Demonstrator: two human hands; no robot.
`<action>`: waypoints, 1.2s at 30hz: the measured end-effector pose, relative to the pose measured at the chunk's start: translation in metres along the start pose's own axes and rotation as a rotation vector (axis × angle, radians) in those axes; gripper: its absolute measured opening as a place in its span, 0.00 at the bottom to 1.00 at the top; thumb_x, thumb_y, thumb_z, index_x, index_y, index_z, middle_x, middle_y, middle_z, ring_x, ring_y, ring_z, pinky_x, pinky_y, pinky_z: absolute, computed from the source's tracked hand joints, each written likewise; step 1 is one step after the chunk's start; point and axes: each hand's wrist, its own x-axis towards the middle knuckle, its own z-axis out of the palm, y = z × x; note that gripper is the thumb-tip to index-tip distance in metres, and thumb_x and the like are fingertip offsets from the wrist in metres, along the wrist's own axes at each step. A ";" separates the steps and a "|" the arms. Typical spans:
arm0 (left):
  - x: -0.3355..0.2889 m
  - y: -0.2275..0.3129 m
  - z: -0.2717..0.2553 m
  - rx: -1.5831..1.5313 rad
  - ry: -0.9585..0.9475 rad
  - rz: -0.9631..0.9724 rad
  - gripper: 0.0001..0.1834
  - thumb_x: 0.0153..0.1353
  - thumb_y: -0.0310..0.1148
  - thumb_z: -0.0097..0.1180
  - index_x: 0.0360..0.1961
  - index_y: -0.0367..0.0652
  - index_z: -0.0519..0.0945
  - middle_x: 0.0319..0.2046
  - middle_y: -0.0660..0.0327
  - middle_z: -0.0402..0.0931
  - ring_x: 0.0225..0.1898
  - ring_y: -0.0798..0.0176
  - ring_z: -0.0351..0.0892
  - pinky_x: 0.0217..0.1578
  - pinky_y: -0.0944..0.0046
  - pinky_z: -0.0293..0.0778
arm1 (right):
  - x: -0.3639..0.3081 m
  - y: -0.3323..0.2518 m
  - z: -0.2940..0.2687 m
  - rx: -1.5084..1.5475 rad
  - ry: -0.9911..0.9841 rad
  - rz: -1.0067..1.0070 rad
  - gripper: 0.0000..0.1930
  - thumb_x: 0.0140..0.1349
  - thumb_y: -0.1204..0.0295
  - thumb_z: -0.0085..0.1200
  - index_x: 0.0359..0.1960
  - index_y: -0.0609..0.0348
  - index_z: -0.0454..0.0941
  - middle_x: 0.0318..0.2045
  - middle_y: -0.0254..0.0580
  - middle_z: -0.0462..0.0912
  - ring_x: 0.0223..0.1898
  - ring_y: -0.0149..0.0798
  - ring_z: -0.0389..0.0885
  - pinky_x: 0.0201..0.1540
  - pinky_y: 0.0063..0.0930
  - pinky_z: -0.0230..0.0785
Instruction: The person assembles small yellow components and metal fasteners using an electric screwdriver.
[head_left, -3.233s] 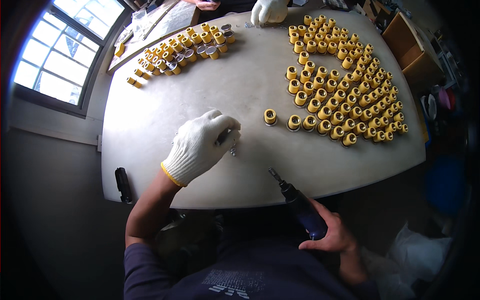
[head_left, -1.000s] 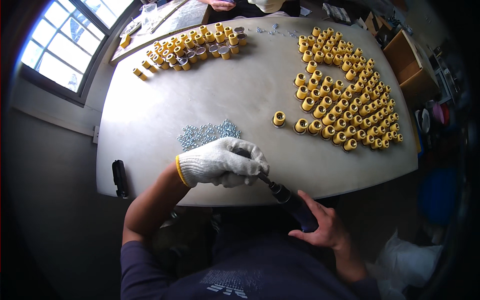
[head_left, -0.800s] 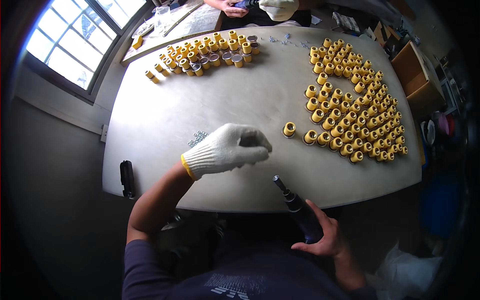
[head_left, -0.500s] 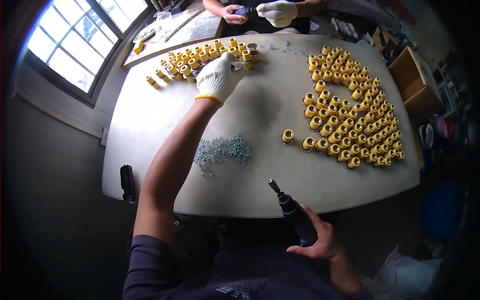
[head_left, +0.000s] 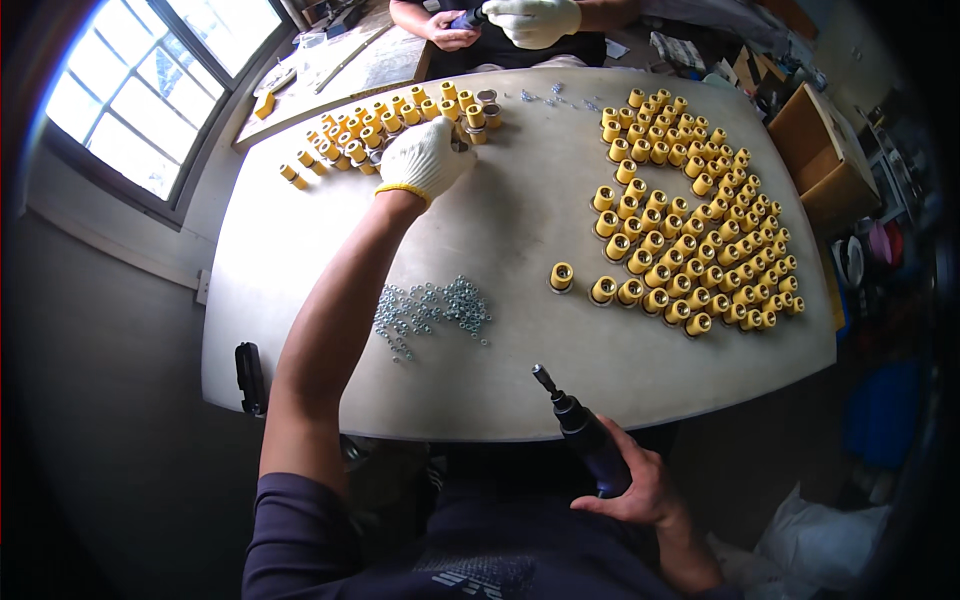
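My left hand (head_left: 424,162), in a white knit glove with a yellow cuff, reaches to the near edge of the far-left group of yellow cylinders (head_left: 389,121). Its fingers are curled around a small dark, round-looking piece, mostly hidden by the glove. Bare, my right hand (head_left: 645,485) grips a dark electric screwdriver (head_left: 592,440) at the table's near edge, its socket tip pointing up and left. Beside my left forearm lies a spread of small silvery nuts (head_left: 455,300) on the pale table (head_left: 520,370).
Many yellow cylinders with metal-lined holes (head_left: 690,235) stand on the right, one (head_left: 562,276) apart. A black elongated object (head_left: 250,378) lies at the left edge. Across the table a person's gloved hand (head_left: 535,22) and bare hand hold another driver. A cardboard box (head_left: 822,150) is at far right.
My left hand has drawn slightly back toward me, its fingers still curled. The whole view has shifted a little. My right hand keeps its grip on the screwdriver.
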 end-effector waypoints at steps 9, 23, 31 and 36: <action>-0.116 0.013 -0.047 -0.907 -0.495 -0.196 0.13 0.62 0.35 0.55 0.43 0.39 0.78 0.28 0.60 0.79 0.28 0.66 0.77 0.32 0.63 0.75 | 0.005 -0.010 0.002 -0.009 0.025 -0.048 0.57 0.48 0.53 0.82 0.76 0.65 0.61 0.61 0.60 0.82 0.58 0.53 0.86 0.61 0.38 0.79; -0.197 0.059 -0.090 -1.345 -0.801 -0.428 0.21 0.81 0.45 0.47 0.36 0.39 0.77 0.20 0.64 0.68 0.15 0.73 0.62 0.17 0.69 0.59 | 0.021 -0.028 0.005 -0.136 0.019 -0.146 0.55 0.49 0.57 0.80 0.76 0.62 0.62 0.58 0.58 0.83 0.55 0.56 0.86 0.57 0.41 0.82; -0.203 0.065 -0.097 -0.988 -0.652 0.053 0.15 0.80 0.35 0.47 0.40 0.36 0.80 0.30 0.59 0.79 0.32 0.67 0.81 0.37 0.65 0.78 | 0.014 -0.028 0.001 -0.146 -0.046 -0.060 0.54 0.50 0.58 0.80 0.77 0.60 0.61 0.57 0.58 0.83 0.54 0.56 0.87 0.56 0.41 0.83; -0.207 0.066 -0.095 -0.914 -0.652 0.141 0.12 0.79 0.34 0.49 0.40 0.37 0.79 0.28 0.56 0.82 0.31 0.60 0.86 0.36 0.61 0.80 | 0.011 -0.027 0.000 -0.055 -0.078 -0.099 0.53 0.53 0.58 0.79 0.77 0.62 0.60 0.61 0.61 0.81 0.58 0.58 0.84 0.61 0.42 0.80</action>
